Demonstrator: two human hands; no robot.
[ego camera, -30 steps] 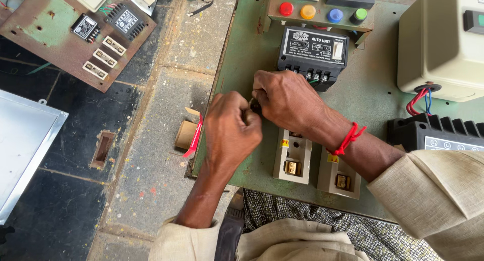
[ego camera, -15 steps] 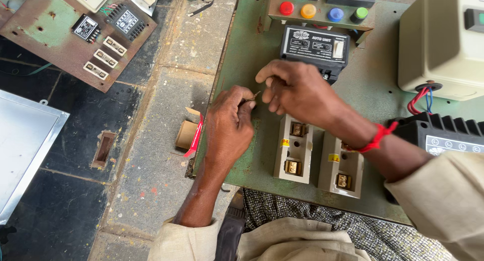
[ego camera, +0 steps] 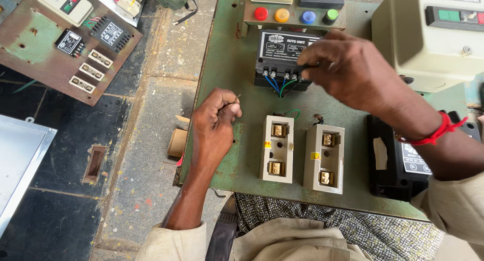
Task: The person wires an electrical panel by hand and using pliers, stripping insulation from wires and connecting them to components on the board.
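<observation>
Left hand (ego camera: 214,122): fisted, thumb pressed to forefinger, pinching a thin wire end (ego camera: 237,98) that sticks out at 1 o'clock from the knuckles. Rests over the panel's left edge.
Right hand (ego camera: 353,69): fingers bunched together, tips at the black unit's (ego camera: 285,49) terminal row, right side. Whether it pinches anything there, cannot tell; slightly blurred. Red thread (ego camera: 433,132) round the wrist.
Hands: well apart, right one at 2 o'clock from the left.
Black unit: upper middle of the green panel (ego camera: 227,49), blue and green wires (ego camera: 282,84) coming out of its bottom terminals.
Fuse holders: two cream blocks, left (ego camera: 277,148) and right (ego camera: 324,157), side by side at 6 o'clock from the unit, brass contacts showing. Left hand just beside the left one, at its 9 o'clock.
Buttons: red (ego camera: 260,13), orange (ego camera: 282,14), blue (ego camera: 308,17), green (ego camera: 330,15), in a row at 12 o'clock from the unit.
Cream box (ego camera: 423,44): panel's 2 o'clock corner, big, switch on top.
Black module (ego camera: 398,165): at 3 o'clock from the right fuse holder, partly under the right forearm.
Second board (ego camera: 45,44): rusty, on the floor at 10 o'clock from the panel, holds small black and cream parts.
Cardboard bit (ego camera: 177,140): on the floor just beside the panel's left edge.
</observation>
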